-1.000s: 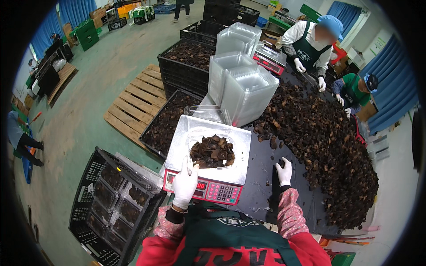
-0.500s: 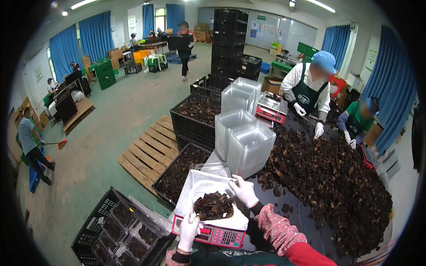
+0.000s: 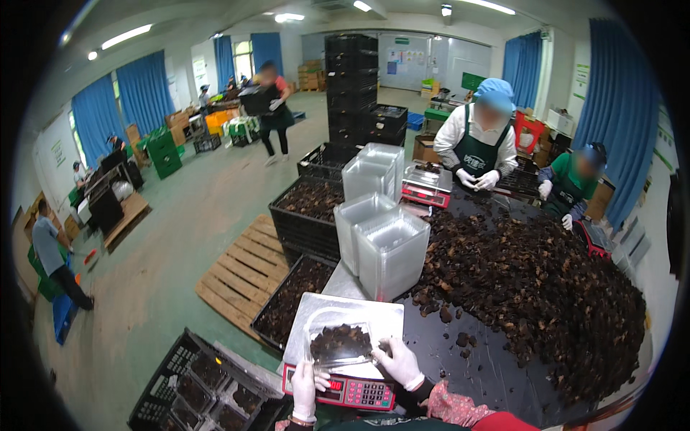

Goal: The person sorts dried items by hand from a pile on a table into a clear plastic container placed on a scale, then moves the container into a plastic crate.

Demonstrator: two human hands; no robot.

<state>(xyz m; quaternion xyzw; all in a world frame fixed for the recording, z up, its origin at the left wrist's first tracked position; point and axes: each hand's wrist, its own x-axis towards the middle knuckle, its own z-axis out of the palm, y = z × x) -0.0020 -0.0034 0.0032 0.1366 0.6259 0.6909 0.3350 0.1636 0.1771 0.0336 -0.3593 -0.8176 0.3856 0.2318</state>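
A clear plastic box (image 3: 341,364) holding dark, ruffled pieces that look like wood ear mushroom (image 3: 341,343) sits on the metal pan of a red electronic scale (image 3: 345,386). My left hand (image 3: 307,388), in a white glove, grips the box's near left corner with fingers closed. Gloved in white too, my right hand (image 3: 399,365) pinches the box's right edge between thumb and fingers. I cannot tell how the box's lid lies. Just beyond the scale stand tall stacks of nested clear boxes (image 3: 392,255).
A big heap of the dark pieces (image 3: 532,287) covers the table at right. A black crate of filled boxes (image 3: 172,373) stands at lower left. Beyond are a filled crate (image 3: 302,291) and a wooden pallet (image 3: 244,273). Two co-workers (image 3: 483,144) work across the table.
Both hands have shifted nearer to me along the box's edges, and my right hand has come down from its far side. The view has tilted. A distant person carrying a black crate has come closer.
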